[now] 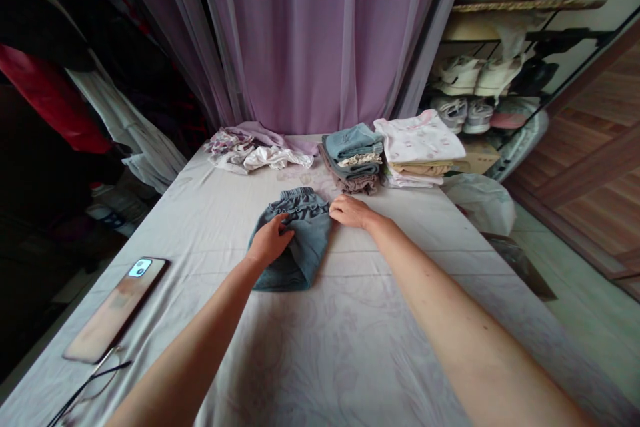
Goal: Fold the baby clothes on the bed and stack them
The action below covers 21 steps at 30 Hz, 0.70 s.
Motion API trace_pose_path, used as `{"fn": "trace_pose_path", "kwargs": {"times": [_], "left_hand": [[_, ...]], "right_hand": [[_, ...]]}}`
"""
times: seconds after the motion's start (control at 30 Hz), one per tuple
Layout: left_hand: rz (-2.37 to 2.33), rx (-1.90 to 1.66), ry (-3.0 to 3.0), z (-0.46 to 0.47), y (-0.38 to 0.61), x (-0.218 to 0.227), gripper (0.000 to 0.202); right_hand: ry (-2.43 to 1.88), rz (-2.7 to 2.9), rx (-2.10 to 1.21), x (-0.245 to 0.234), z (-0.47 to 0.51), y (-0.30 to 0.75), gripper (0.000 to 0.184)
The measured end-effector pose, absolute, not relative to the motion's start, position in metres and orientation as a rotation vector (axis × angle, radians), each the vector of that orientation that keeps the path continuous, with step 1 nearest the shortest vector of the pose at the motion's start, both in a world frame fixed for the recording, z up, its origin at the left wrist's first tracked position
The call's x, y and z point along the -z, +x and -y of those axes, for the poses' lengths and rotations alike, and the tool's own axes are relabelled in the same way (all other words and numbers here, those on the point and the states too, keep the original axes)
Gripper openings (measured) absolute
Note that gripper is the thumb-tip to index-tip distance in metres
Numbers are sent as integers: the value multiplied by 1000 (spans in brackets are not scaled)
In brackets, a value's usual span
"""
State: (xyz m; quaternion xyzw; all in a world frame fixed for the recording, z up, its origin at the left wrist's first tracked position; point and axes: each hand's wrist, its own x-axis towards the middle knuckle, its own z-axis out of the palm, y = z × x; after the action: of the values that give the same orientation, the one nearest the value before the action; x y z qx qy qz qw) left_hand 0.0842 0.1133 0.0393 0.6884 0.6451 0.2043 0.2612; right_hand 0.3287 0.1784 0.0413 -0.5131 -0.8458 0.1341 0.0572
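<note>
Grey-blue elastic-waist trousers (pixel 295 240), left-hand grip (pixel 270 240) open on top, right-hand grip (pixel 351 212) open at edge

Our two bare arms reach forward and inward from the bottom of the view, converging so that the hands end up near each other but not touching. Our left forearm (pixel 200 327) slants up to the right, and our left hand (pixel 270 240) lies palm down, bent slightly at the left wrist (pixel 253 264), its fingers spread a little and pointing up and to the right. Our right forearm (pixel 465 320) slants up to the left, and our right hand (pixel 353 212) lies palm down, its fingers together, lightly curled and pointing left towards the other hand.
</note>
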Motion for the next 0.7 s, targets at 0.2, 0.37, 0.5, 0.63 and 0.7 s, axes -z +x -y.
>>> {"fn": "trace_pose_path", "kwargs": {"times": [0.2, 0.37, 0.5, 0.63, 0.7], "left_hand": [[-1757, -557, 1895, -111, 85, -35, 49], [-1851, -665, 2240, -93, 94, -43, 46], [-1576, -599, 2606, -75, 102, -41, 38], [-1512, -368, 2675, -72, 99, -23, 60], [-1532, -302, 2664, -74, 95, -15, 71]], "right_hand": [[-1548, 2451, -358, -33, -174, 331, 22], [-1621, 2345, -222, -37, -166, 326, 18], [-1368, 2322, -90, -40, -136, 308, 33], [-1151, 2594, -137, -25, -107, 295, 46], [-1253, 2664, -180, -17, -102, 295, 52]]}}
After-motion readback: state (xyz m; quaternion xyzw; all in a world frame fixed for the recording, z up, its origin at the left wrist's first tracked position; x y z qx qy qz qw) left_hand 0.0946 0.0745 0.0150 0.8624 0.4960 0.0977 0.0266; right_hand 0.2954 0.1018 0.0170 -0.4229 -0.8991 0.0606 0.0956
